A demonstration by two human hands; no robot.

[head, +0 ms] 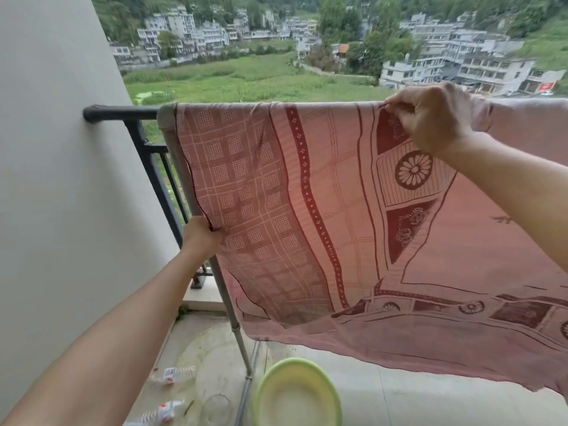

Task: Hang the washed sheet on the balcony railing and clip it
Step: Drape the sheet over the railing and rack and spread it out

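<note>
A pink sheet (307,192) with dark red checks and flower patterns hangs over a horizontal bar at chest height, in front of the black balcony railing (123,113). My left hand (203,233) grips the sheet's left edge about halfway down, beside the grey metal pole (184,176) of a drying rack. My right hand (430,116) pinches the sheet's top fold at the bar, right of centre. The sheet's lower hem drapes towards me above the floor. No clip is in view.
A white wall (55,179) closes the left side. On the balcony floor stand a green basin (296,392), empty plastic bottles (172,375) and a clear glass bowl (216,408). Beyond the railing lie fields and buildings far below.
</note>
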